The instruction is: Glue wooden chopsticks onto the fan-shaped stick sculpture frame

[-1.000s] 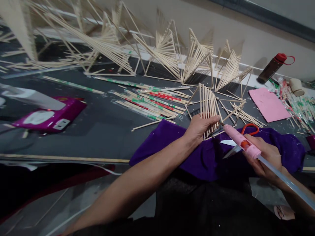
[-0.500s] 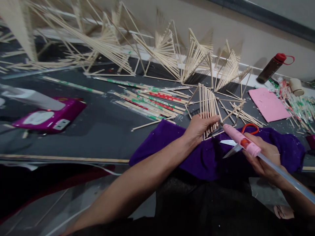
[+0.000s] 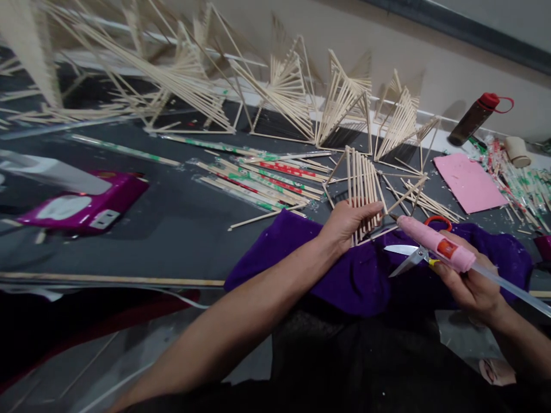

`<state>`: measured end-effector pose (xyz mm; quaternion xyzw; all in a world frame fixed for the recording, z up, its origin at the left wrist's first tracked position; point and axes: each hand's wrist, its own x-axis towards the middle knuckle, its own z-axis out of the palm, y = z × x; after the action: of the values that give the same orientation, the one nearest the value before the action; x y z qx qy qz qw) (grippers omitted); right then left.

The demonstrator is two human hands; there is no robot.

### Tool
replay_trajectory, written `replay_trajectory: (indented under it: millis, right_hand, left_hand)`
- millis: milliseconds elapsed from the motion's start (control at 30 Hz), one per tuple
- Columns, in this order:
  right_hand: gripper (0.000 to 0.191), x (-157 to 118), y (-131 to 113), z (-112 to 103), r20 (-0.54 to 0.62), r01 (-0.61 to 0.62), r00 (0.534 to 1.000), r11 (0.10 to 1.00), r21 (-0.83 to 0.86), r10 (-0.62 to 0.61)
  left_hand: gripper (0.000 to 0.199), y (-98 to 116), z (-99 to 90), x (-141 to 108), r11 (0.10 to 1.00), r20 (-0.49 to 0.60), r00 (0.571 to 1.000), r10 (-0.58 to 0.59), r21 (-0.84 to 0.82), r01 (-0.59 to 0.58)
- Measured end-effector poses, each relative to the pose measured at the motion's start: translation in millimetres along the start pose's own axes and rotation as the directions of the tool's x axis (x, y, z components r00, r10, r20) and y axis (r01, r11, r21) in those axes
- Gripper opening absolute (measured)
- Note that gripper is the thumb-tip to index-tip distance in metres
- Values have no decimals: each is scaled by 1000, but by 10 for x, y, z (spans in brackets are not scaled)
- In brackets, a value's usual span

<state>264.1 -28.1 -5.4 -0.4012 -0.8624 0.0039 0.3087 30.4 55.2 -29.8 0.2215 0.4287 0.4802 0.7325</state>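
Observation:
My left hand (image 3: 346, 222) grips the near side of a small frame of wooden sticks (image 3: 360, 175), its thumb lying across the row of slanted sticks. In my right hand (image 3: 473, 281) is a pink glue gun (image 3: 434, 241) with a long clear glue stick (image 3: 512, 287) running out of its back. The gun's dark nozzle points at the frame's lower right corner, close to the sticks; whether it touches I cannot tell. Below the gun, scissors (image 3: 408, 258) with spread blades and a red-orange handle lie on a purple cloth (image 3: 275, 252), partly hidden by the gun and hand.
Several finished stick structures (image 3: 344, 109) stand along the wall. Wrapped chopsticks (image 3: 258, 178) and loose sticks (image 3: 430, 201) lie on the dark table (image 3: 181, 241). Further right are a pink sheet (image 3: 469, 180) and a bottle with a red cap (image 3: 471, 120). A magenta power strip (image 3: 86, 203) sits at left.
My right hand has drawn the glue gun slightly right and down, away from the corner, uncovering more of the scissors. My left hand keeps its hold on the stick frame.

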Motion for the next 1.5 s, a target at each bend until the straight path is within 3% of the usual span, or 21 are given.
replay_trajectory:
  millis: [367,600,1167,1367,1500]
  right_hand:
    - [51,48,25,101,-57,18,998,998,59,-15]
    - [42,69,12,88,-14,15,1000,1000,22,-15]
    - [47,44,19,89,25,1,1000,1000,22,-2]
    - [51,-49,38,81,-31,-87,995,977,194,95]
    - [45,-116,84,39,-84,-152,980,955,254,178]
  left_hand:
    - [18,-2,-23,12,1000,40,999,-12,1,12]
    - [14,14,-14,9,1000,16,999,-27,0,27]
    - [12,33,2,-5,999,-10,999,-47,-21,47]
    - [11,50,-21,-5,997,-21,997,-78,2,78]
    - [12,91,-69,1,991,28,991,-129,40,128]
